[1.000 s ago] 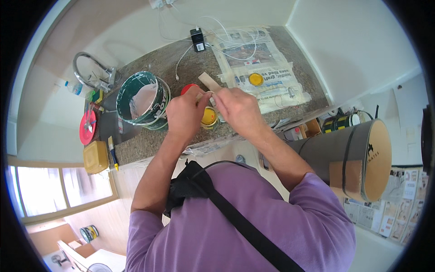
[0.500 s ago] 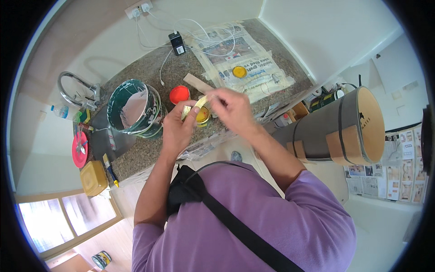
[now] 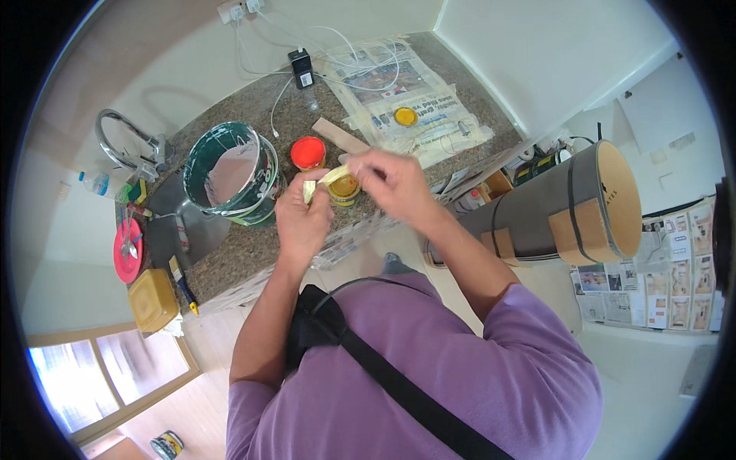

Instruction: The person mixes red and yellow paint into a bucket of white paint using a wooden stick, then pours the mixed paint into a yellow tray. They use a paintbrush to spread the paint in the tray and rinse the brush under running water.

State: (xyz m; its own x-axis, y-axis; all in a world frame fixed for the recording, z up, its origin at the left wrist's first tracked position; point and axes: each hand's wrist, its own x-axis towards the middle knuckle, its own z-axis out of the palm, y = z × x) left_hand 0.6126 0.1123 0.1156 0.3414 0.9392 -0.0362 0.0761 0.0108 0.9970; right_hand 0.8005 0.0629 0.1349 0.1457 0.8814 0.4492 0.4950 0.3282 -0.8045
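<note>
My left hand [image 3: 303, 218] is closed on a pale yellow tape strip [image 3: 334, 174], with a short folded piece standing up from its fingers. My right hand [image 3: 391, 184] pinches the other end of the strip, which curves between both hands over an open yellow can [image 3: 346, 195]. Just behind my hands are a red-topped can [image 3: 308, 151] and a flat wooden strip [image 3: 333, 134]. Left of them stands a green bucket [image 3: 261, 207] of pale pink paint. A round yellow lid [image 3: 405, 116] lies on taped newspaper [image 3: 437, 138] at the right.
A tap [image 3: 115, 123], sink [image 3: 199, 238], pink plate [image 3: 129, 262], yellow container [image 3: 151, 301] and paintbrush [image 3: 184, 285] occupy the counter's left end. A black adapter [image 3: 301, 69] with white cables lies at the back. A large grey cylinder [image 3: 529, 230] is at the right beside the counter.
My hands have drawn slightly apart, so the yellow strip shows between them and the red-topped can is uncovered. The view has shifted slightly.
</note>
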